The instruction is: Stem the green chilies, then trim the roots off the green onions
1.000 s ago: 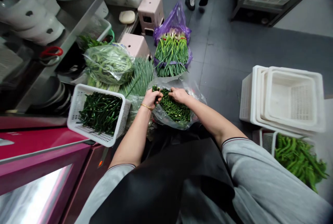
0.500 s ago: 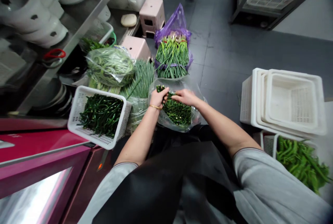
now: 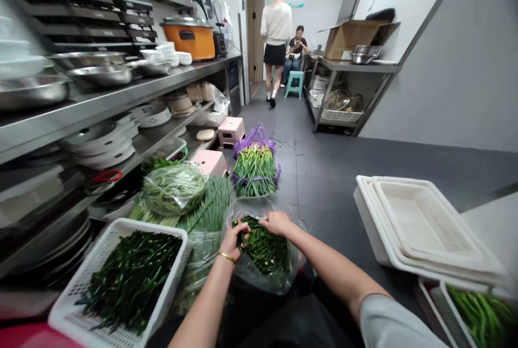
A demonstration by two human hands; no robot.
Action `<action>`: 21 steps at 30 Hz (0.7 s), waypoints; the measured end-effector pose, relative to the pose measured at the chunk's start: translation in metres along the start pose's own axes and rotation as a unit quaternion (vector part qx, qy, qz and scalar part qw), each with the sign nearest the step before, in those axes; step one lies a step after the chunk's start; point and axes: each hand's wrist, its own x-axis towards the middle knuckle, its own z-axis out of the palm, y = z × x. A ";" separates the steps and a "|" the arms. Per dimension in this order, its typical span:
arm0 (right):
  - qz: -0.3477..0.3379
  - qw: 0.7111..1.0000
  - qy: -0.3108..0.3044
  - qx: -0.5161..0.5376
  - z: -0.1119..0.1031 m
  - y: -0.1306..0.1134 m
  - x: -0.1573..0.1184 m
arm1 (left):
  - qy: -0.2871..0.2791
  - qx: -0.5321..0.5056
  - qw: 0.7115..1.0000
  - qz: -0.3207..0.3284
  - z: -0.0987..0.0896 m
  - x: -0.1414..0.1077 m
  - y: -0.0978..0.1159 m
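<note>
My left hand (image 3: 235, 239), with a gold bangle at the wrist, is closed around some dark green stalks at the left side of a clear plastic bag (image 3: 259, 279). My right hand (image 3: 279, 224) is over the bag's upper part, its fingers pressed together; what they pinch is too small to make out. Short cut green stems (image 3: 269, 253) fill the bag below both hands. To the left, a white perforated basket (image 3: 184, 248) holds dark green stalks (image 3: 131, 272). Bundled green stalks (image 3: 256, 167) in a purple bag (image 3: 257, 135) lie just beyond the clear bag.
Bagged greens (image 3: 174, 187) and pink stools (image 3: 211, 163) stand on the left, beside steel shelving (image 3: 162, 81). Stacked white baskets (image 3: 429, 224) and a basket of green peppers (image 3: 481, 310) are on the right. One person (image 3: 276, 24) stands ahead; another (image 3: 297, 48) sits.
The view has tilted up, bringing the people and far room into sight. My hands have moved slightly apart, the left one lower beside the bag.
</note>
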 end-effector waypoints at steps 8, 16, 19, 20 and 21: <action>0.057 0.980 -0.040 0.186 0.018 0.000 0.019 | 0.106 -0.013 0.994 0.037 0.010 0.013 -0.004; -0.004 0.830 -0.156 0.535 0.019 0.013 0.007 | -0.017 0.001 1.000 0.009 0.006 0.012 -0.003; -0.024 0.781 -0.216 0.585 0.019 0.013 0.011 | -0.102 -0.029 0.994 -0.021 -0.001 0.009 -0.002; -0.021 0.772 -0.237 0.590 0.018 0.012 0.011 | -0.116 -0.031 0.992 -0.028 -0.003 0.007 0.000; -0.012 0.767 -0.250 0.591 0.015 0.011 0.011 | -0.120 -0.031 0.992 -0.029 -0.004 0.007 0.003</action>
